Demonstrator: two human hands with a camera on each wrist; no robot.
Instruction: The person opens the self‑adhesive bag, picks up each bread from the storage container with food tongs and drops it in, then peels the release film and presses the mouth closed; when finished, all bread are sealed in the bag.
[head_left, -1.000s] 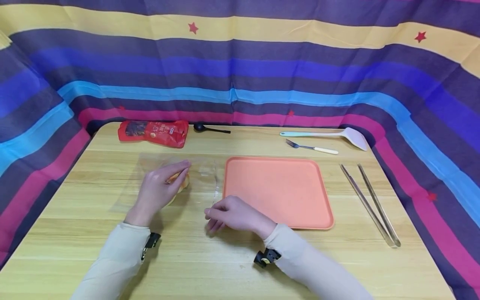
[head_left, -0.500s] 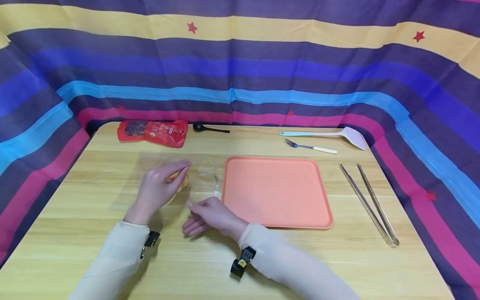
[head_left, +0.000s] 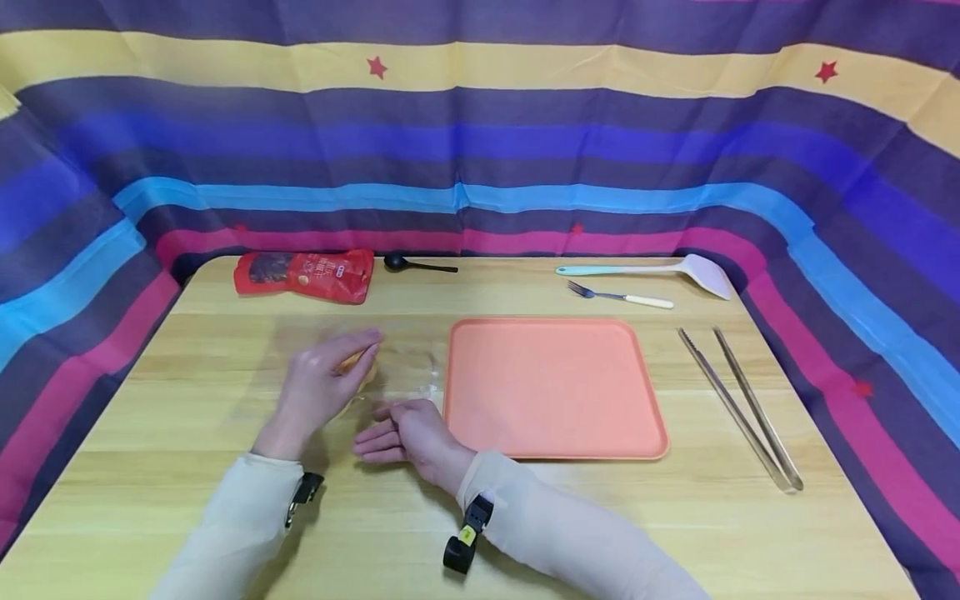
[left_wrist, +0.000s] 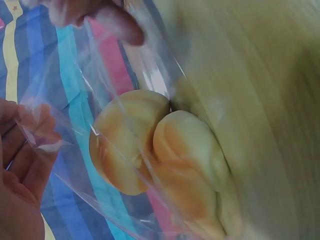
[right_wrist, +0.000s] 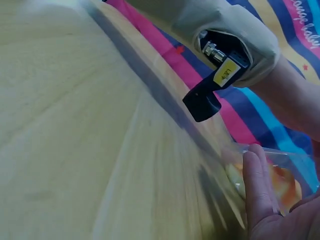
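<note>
Over a clear plastic bag (head_left: 408, 358), my left hand (head_left: 318, 383) is bent, its fingertips close to the thumb. In the left wrist view that hand (left_wrist: 25, 165) pinches the bag's film (left_wrist: 82, 145) and lifts it. Golden-brown bread rolls (left_wrist: 187, 165) lie inside the bag; in the head view the left hand mostly hides them. My right hand (head_left: 416, 437) is beside the bag's near right side with fingers straight and palm turned up. Its fingers (right_wrist: 257, 185) extend in front of the bag in the right wrist view. Whether they touch the film cannot be told.
A pink tray (head_left: 555, 392) lies right of the bag, metal tongs (head_left: 742, 408) beyond it. A fork (head_left: 622, 296) and a spatula (head_left: 652, 268) lie at the back right. At the back left are a red packet (head_left: 307, 277) and a black spoon (head_left: 420, 265).
My right hand has moved left from the tray's edge towards the bag, and its fingers have straightened with the palm turning up. The left hand has stayed at the bag.
</note>
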